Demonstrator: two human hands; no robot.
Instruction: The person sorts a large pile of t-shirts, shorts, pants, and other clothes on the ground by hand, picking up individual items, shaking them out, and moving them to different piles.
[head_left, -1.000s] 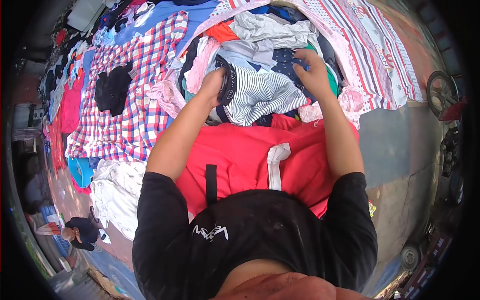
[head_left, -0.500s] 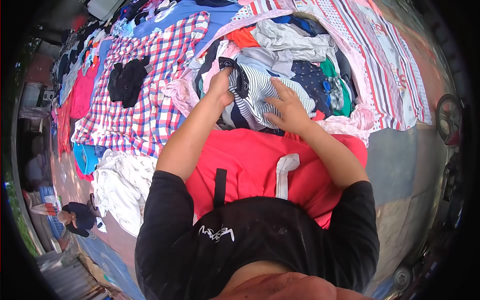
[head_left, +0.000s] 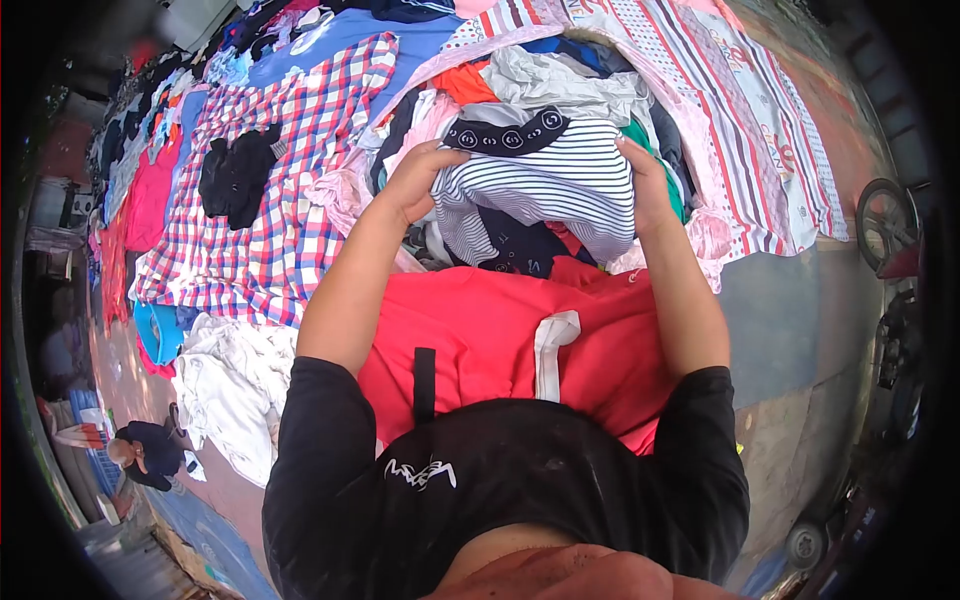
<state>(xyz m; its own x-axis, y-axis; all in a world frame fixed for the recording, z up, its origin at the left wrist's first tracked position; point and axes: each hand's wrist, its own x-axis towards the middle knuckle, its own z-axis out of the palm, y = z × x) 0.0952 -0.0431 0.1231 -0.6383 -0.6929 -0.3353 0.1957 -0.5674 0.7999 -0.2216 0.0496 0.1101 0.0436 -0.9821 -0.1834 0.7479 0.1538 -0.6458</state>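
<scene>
Both hands hold one striped garment stretched between them, above the heap of clothes. The left hand grips its left edge, the right hand grips its right edge. A red cloth lies below.

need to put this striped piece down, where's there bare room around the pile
Free: the red cloth between the person's arms, and the plaid checked sheet right of the black garment. Crowded: the heaped clothes pile behind the striped navy-and-white garment.
</scene>
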